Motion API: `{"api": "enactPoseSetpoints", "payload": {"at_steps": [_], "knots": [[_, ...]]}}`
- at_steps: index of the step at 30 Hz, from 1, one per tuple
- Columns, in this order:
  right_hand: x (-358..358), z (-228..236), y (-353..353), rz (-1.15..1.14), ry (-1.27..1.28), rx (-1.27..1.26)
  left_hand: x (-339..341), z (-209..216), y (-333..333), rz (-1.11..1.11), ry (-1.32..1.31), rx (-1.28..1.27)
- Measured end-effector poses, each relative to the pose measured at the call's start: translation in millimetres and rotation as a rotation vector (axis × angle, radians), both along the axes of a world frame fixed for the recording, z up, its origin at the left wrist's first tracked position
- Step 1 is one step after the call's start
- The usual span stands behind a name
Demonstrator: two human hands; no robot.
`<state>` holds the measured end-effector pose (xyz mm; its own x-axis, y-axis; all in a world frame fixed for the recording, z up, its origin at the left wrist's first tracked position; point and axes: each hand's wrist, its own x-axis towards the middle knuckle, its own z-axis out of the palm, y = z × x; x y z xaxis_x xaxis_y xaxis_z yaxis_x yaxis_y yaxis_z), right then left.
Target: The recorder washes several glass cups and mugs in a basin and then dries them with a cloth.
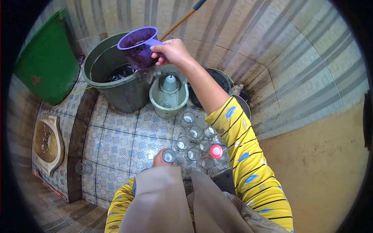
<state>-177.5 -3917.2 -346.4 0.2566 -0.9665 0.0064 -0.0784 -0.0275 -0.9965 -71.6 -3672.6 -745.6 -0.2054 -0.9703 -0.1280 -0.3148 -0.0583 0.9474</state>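
Note:
My right hand (173,53) is closed round the handle of a purple dipper (138,54), raised beside the rim of a large grey-green bucket (128,91). Dark liquid shows inside the dipper, and water lies in the bucket. Low in front of me, my left hand (159,159) is wrapped around a clear glass jar (169,156); cloth hides part of that hand. Several more glass jars (192,154) stand close together on the floor to its right. Among them is a red lid (216,151).
A pale green tub (168,110) with a raised cone inside stands beside the bucket. Behind my right forearm is a dark bucket (217,81). At left are a squat toilet (58,155), a green panel (46,62) and another glass jar (84,168). A wooden handle (178,22) leans at the back.

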Motion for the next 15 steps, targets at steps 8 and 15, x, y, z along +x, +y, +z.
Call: {"api": "enactPoseSetpoints", "payload": {"at_steps": [8,15], "knots": [[-115.5,1.3,66.8,-0.057,0.128,0.030,102.1,62.5,-81.0,-0.130,-0.182,-0.080],[-199.0,-25.8,112.7,-0.137,0.459,0.010,17.3,189.7,-164.6,-0.270,-0.464,-0.299]]}}
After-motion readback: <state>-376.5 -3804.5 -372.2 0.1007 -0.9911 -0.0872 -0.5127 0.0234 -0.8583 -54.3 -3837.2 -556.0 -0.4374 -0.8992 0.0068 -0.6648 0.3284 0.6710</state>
